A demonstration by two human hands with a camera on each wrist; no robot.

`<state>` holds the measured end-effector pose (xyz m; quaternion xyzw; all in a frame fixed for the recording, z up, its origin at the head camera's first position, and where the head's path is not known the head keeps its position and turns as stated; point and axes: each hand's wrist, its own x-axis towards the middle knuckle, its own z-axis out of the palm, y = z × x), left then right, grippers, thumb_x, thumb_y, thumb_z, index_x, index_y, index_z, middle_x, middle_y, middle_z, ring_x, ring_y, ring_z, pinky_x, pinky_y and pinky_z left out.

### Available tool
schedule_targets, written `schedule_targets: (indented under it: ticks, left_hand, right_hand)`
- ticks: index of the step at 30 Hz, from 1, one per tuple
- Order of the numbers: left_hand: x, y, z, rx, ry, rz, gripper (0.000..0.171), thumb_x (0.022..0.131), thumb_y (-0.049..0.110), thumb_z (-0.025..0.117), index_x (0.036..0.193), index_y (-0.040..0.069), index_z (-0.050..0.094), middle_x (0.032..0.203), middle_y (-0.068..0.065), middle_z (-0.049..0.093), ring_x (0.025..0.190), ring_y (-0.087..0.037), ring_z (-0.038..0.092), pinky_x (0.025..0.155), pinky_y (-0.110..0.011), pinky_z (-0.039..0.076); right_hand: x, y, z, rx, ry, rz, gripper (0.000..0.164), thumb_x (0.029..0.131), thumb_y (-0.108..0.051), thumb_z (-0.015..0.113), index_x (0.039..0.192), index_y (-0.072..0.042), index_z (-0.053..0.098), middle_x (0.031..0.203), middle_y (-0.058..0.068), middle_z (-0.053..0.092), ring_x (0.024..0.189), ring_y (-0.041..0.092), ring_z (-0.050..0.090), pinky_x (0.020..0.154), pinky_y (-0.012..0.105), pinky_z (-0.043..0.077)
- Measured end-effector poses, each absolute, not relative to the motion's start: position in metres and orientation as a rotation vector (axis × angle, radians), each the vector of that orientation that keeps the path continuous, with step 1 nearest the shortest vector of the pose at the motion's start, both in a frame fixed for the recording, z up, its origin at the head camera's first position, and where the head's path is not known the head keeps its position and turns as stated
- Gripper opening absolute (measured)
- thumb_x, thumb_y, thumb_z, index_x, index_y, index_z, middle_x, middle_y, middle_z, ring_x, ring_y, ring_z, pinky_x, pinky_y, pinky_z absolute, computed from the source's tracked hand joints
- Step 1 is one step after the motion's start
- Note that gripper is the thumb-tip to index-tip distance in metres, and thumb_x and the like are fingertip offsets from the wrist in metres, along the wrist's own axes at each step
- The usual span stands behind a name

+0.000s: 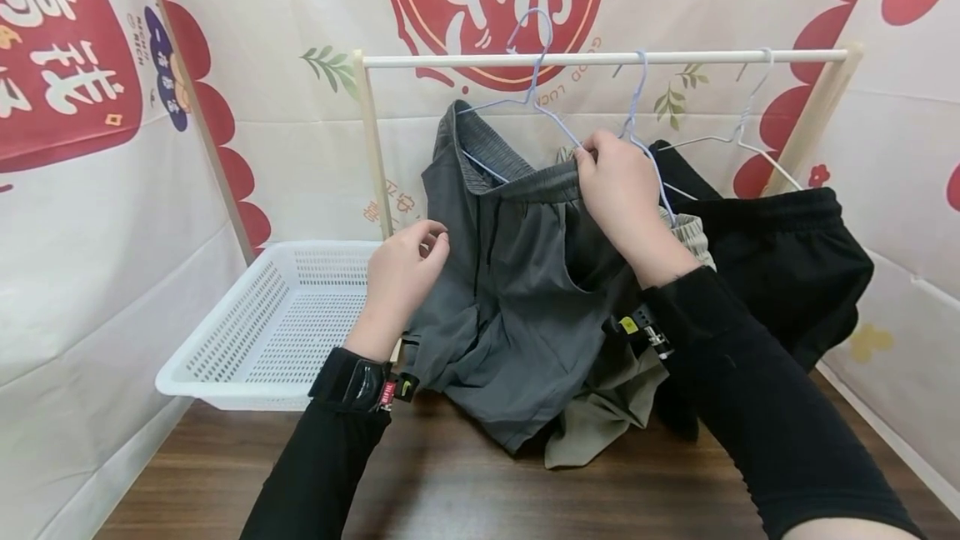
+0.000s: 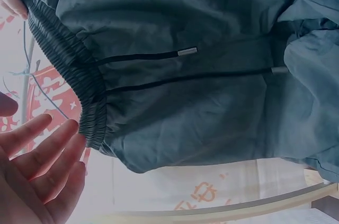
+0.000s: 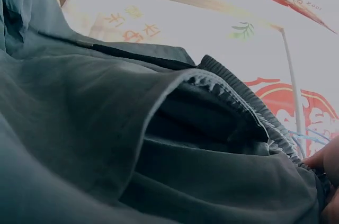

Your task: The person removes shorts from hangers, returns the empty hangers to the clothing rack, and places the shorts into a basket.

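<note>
Grey shorts (image 1: 525, 265) with an elastic waistband and dark drawstrings (image 2: 175, 80) hang on a pale blue hanger (image 1: 537, 77), whose hook is over the rack's rod. My right hand (image 1: 622, 190) pinches the waistband at its right end, beside the hanger's arm; in the right wrist view an open side pocket (image 3: 206, 113) shows below the waistband. Just left of the shorts, my left hand (image 1: 405, 269) is raised with nothing in it. Its fingers (image 2: 50, 155) are loosely bent near the waistband in the left wrist view.
A rack with a white rod (image 1: 465, 61) stands on the brown table (image 1: 450, 490). Black shorts (image 1: 780, 248) on a white hanger (image 1: 742, 136) and a partly hidden beige garment (image 1: 607, 419) hang to the right. A white perforated basket (image 1: 225, 357) sits at left.
</note>
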<state>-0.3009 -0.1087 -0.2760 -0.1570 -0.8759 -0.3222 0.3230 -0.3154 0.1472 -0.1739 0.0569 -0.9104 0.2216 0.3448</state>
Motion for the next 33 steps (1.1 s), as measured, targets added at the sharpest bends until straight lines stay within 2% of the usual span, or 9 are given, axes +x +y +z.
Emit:
schedule_targets:
  ticks: [5,12,22,33]
  left_hand:
    - [-0.299,-0.107,-0.275,-0.418,-2.312,-0.841,0.028,0.097,0.03,0.052,0.11,0.012,0.07,0.092,-0.003,0.071,0.079,-0.02,0.066,0.066,-0.038,0.05]
    - [-0.297,-0.104,-0.275,-0.416,-2.307,-0.876,0.028,0.098,0.029,0.052,0.11,0.011,0.07,0.094,-0.005,0.071,0.08,-0.021,0.067,0.068,-0.039,0.051]
    - [-0.295,-0.102,-0.276,-0.385,-2.288,-0.944,0.028,0.097,0.029,0.052,0.11,0.013,0.07,0.096,-0.004,0.07,0.082,-0.02,0.066,0.071,-0.038,0.051]
    - [-0.296,-0.099,-0.285,-0.344,-2.198,-1.088,0.028,0.096,0.026,0.052,0.111,0.011,0.07,0.1,-0.005,0.069,0.089,-0.018,0.063,0.078,-0.037,0.051]
  right_hand:
    - [-0.309,0.152,-0.177,0.177,-2.34,0.601,0.027,0.103,-0.022,0.049,0.107,0.0,0.065,0.096,0.017,0.068,0.086,0.035,0.06,0.075,0.049,0.044]
    - [-0.299,0.162,-0.189,0.189,-2.309,0.64,0.025,0.101,-0.021,0.051,0.104,-0.001,0.065,0.091,0.018,0.068,0.081,0.035,0.06,0.069,0.048,0.042]
    - [-0.28,0.174,-0.204,0.27,-2.198,0.599,0.022,0.099,-0.018,0.056,0.102,0.001,0.066,0.077,0.016,0.064,0.065,0.032,0.054,0.058,0.042,0.035]
    - [-0.257,0.18,-0.226,0.339,-2.09,0.553,0.017,0.097,-0.016,0.06,0.096,0.0,0.067,0.073,0.014,0.065,0.061,0.03,0.055,0.057,0.046,0.039]
